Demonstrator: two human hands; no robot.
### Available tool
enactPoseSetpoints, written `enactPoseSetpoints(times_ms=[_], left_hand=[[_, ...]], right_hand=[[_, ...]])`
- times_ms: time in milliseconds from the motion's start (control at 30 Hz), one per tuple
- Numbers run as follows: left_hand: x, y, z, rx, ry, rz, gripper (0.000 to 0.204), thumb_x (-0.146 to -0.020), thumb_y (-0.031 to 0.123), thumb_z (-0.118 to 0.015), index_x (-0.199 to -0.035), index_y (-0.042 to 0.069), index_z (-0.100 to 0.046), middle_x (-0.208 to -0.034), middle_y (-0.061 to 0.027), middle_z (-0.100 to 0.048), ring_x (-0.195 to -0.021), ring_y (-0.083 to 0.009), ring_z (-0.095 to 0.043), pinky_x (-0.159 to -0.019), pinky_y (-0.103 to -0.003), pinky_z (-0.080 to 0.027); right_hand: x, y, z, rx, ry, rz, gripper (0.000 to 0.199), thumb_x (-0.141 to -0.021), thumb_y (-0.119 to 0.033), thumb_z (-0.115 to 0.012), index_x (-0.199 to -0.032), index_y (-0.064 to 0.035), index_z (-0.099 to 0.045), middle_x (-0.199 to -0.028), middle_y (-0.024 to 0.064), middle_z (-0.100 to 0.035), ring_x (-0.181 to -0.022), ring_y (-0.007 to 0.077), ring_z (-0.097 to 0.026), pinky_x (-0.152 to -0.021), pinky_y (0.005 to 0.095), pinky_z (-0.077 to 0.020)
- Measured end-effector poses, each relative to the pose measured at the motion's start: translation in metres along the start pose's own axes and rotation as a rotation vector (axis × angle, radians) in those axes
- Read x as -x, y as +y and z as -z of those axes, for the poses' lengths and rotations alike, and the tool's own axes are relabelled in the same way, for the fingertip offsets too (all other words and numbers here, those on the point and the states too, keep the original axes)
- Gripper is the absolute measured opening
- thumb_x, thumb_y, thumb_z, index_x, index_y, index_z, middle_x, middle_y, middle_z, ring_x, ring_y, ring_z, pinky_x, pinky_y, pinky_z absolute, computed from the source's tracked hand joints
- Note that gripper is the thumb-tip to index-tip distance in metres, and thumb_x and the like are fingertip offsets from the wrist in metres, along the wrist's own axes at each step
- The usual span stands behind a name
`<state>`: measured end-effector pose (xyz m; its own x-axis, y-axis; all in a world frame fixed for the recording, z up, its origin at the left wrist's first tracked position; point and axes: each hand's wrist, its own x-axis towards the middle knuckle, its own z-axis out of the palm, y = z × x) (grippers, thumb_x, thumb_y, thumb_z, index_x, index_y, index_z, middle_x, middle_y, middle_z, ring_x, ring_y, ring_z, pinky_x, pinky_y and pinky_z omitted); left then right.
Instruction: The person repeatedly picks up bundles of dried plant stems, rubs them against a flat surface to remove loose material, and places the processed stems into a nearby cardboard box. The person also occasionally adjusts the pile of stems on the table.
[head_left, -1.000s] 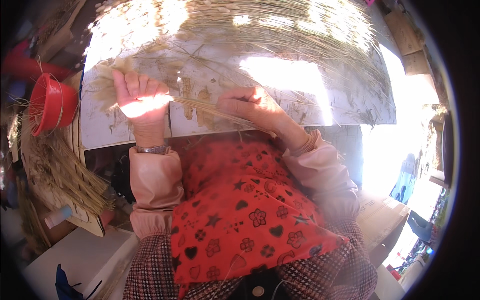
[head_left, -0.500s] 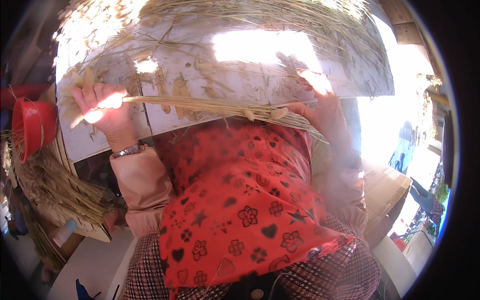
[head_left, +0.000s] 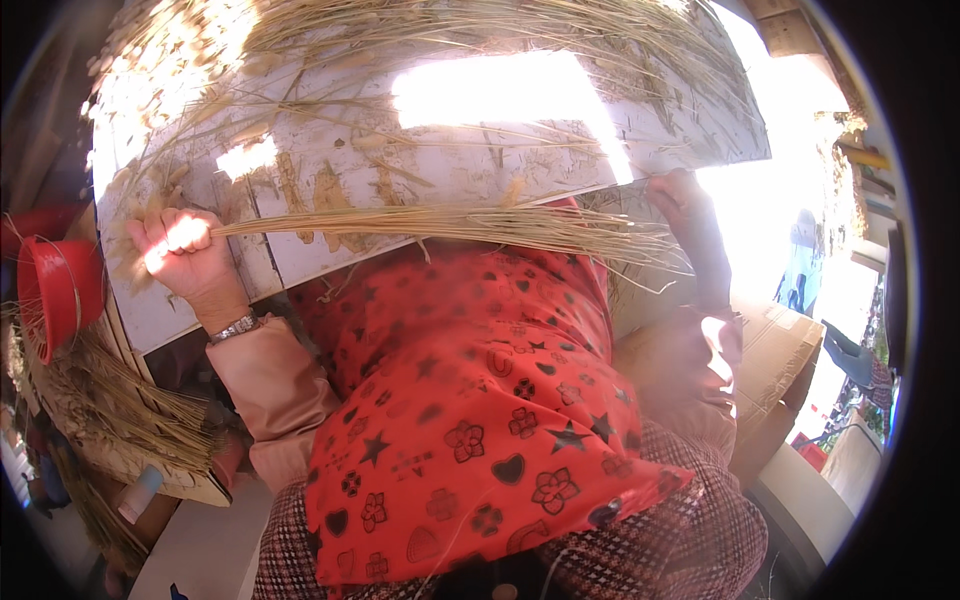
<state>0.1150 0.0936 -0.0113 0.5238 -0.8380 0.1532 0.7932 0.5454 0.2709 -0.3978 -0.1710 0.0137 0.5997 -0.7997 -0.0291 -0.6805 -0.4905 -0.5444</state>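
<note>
My left hand point(head_left: 185, 255) is closed around a bundle of dried grass stems point(head_left: 430, 220), just below its fluffy heads point(head_left: 150, 215). The stems run to the right across the table's front edge and above the red patterned apron point(head_left: 480, 400). Their loose ends fan out near my right hand point(head_left: 690, 205). That hand is apart from the bundle, past the stem ends, with its fingers curled in. Whatever lies between those fingers is too small or hidden to make out.
On the worn white table point(head_left: 340, 150), more dried grass point(head_left: 480, 25) is heaped along the far side. A red bucket point(head_left: 62, 295) stands at the left above more bundled stems point(head_left: 140, 400). A cardboard box point(head_left: 770, 350) sits at the right.
My right hand has moved off the stems to the right and its fingers have curled in. The two fluffy heads along the stems no longer show. My left hand keeps its hold, slightly lower left.
</note>
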Motion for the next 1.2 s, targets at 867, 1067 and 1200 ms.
enactPoseSetpoints(times_ms=[867, 1067, 1200], left_hand=[[0.003, -0.002, -0.001, -0.085, 0.037, -0.020, 0.049, -0.100, 0.044, -0.041, -0.060, 0.017, -0.032, -0.052, 0.0040, -0.026, -0.047, -0.0101, -0.024, -0.045, -0.027, -0.021], [0.001, -0.001, -0.002, -0.070, 0.078, -0.089, 0.049, -0.101, 0.040, -0.042, -0.060, 0.017, -0.029, -0.052, 0.0046, -0.024, -0.046, -0.0088, -0.021, -0.043, -0.025, -0.019], [0.008, 0.017, -0.009, -0.055, 0.064, -0.193, 0.048, -0.101, 0.037, -0.044, -0.060, 0.017, -0.028, -0.053, 0.0052, -0.022, -0.044, -0.0071, -0.019, -0.041, -0.024, -0.014]], right_hand=[[-0.007, -0.023, 0.015, 0.272, 0.231, -0.133, 0.012, -0.086, -0.013, -0.063, -0.090, -0.0014, -0.060, -0.080, 0.0141, -0.061, -0.072, 0.0319, -0.059, -0.066, 0.0386, -0.0462], [0.032, 0.083, 0.039, 0.487, 0.128, -0.333, 0.014, -0.087, -0.016, -0.061, -0.090, -0.0018, -0.060, -0.087, 0.0190, -0.061, -0.080, 0.0375, -0.060, -0.069, 0.0447, -0.0455], [0.061, 0.130, 0.034, 0.712, 0.024, -0.442, 0.015, -0.088, -0.017, -0.061, -0.095, -0.0036, -0.062, -0.087, 0.0192, -0.064, -0.082, 0.0365, -0.062, -0.072, 0.0437, -0.0470]])
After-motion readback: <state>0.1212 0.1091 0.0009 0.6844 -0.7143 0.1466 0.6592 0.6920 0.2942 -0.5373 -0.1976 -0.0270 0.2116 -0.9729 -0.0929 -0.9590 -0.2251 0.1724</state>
